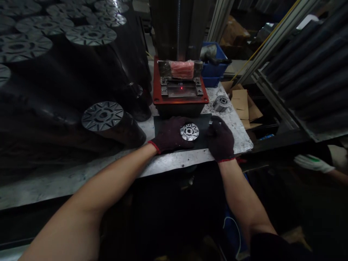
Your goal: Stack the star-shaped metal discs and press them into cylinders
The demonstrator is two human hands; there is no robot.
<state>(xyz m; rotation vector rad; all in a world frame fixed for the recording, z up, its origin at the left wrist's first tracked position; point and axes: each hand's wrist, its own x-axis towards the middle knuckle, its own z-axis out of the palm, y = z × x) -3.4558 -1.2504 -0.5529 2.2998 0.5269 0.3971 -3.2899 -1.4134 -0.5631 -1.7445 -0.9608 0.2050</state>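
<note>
Scuffed sheet-metal surface (165,163) carries your work, and at far left tall dark stacks of slotted steel discs (91,35) stand upright, each top showing a star of radial slots. Your left forearm (108,177) comes in from the lower left, and your left hand (171,135), in a dark knit glove with a red cuff, lies palm down on a black mat (182,123), its fingers extended to the right with their tips at the rim of a bright slotted disc (189,131). That disc sits flat on the mat between your hands, face up, its centre hole opening upward; being round, it has no long axis. Behind it stands a press with a red base (179,98), with a blue plastic crate (214,63) beyond. Your right hand (220,138), gloved alike, comes from below with its fingers curled down just right of the disc, beside a small bright metal piece (210,123); whether they grip it is hard to tell. Further right, a short lamination stack (222,103) sits on the surface near flattened cardboard (240,105), and a co-worker's white glove (312,163) shows beyond.
</note>
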